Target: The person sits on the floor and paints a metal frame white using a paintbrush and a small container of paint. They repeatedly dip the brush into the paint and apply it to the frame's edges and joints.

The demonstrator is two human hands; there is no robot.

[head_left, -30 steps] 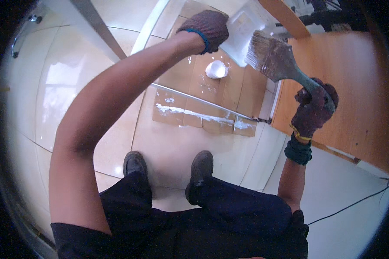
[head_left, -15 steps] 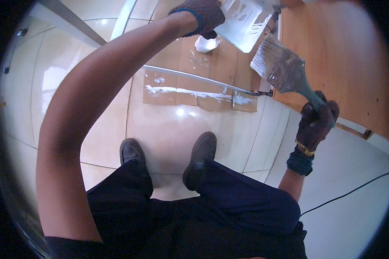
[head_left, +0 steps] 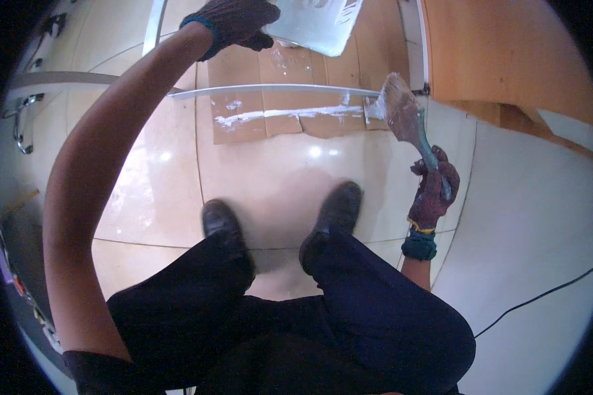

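Observation:
In a dark knitted glove with a teal cuff, my left hand (head_left: 234, 25) grips the near-left side of a white plastic paint tray (head_left: 319, 29) at the top of the view. White paint smears its inside, and its far part is cut off by the picture's edge. My right hand (head_left: 435, 184), also gloved, is closed round the green handle of a wide paintbrush (head_left: 402, 112). The bristles point up and slightly left, whitish at the tip. Below the tray lies paint-streaked cardboard (head_left: 283, 118), with a small white container mostly hidden by the tray.
A thin metal bar (head_left: 277, 88) crosses above the cardboard. An orange-brown wooden panel (head_left: 507, 52) stands at the upper right. My shoes (head_left: 341, 205) rest on the tiled floor (head_left: 158, 191). A black cable (head_left: 540, 296) runs along the lower right.
The paint tray has moved left with my left hand, covering most of the white container. My right hand has brought the brush left, away from the wooden panel. The view has shifted too.

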